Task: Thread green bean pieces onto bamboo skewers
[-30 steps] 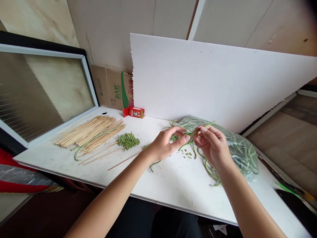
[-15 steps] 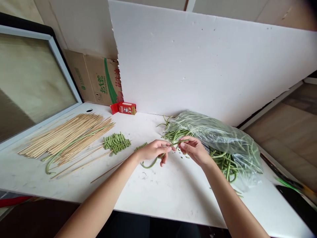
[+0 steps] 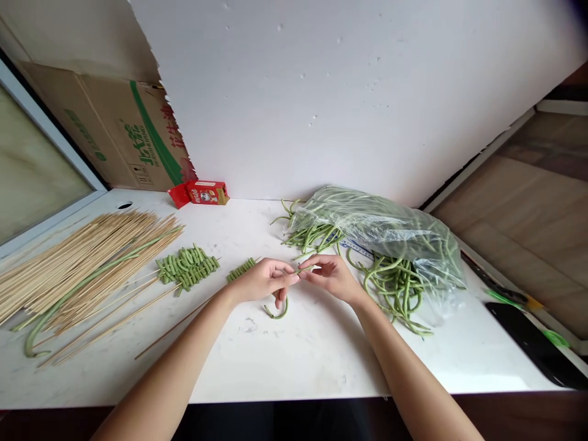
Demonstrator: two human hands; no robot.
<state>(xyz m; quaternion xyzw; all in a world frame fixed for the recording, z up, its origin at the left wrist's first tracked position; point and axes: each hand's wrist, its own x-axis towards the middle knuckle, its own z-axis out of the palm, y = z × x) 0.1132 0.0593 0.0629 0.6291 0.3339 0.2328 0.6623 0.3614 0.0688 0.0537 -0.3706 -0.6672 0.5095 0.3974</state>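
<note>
Between my two hands is a long green bean [image 3: 280, 314], its lower end curling down below my left fingers. My left hand [image 3: 266, 282] pinches the bean between thumb and fingers. Just to the right, my right hand [image 3: 331, 278] grips its other end, fingertips almost touching the left ones. Left of my hands lie skewers threaded with short bean pieces [image 3: 188, 267], and another threaded skewer [image 3: 241, 269] is partly hidden behind my left hand. Beyond my right hand, loose long beans [image 3: 397, 285] spill from a clear plastic bag [image 3: 390, 214].
A wide pile of bare bamboo skewers [image 3: 98, 257] with one long bean across it covers the left of the white table [image 3: 275, 367]. At the back stand a small red box [image 3: 206, 192] and a cardboard carton [image 3: 110, 131]. A black phone-like slab [image 3: 533, 343] lies at the right edge.
My hands have drawn together on the bean, and my right fingers have closed nearer the left ones. The whole view has shifted, so things appear further left.
</note>
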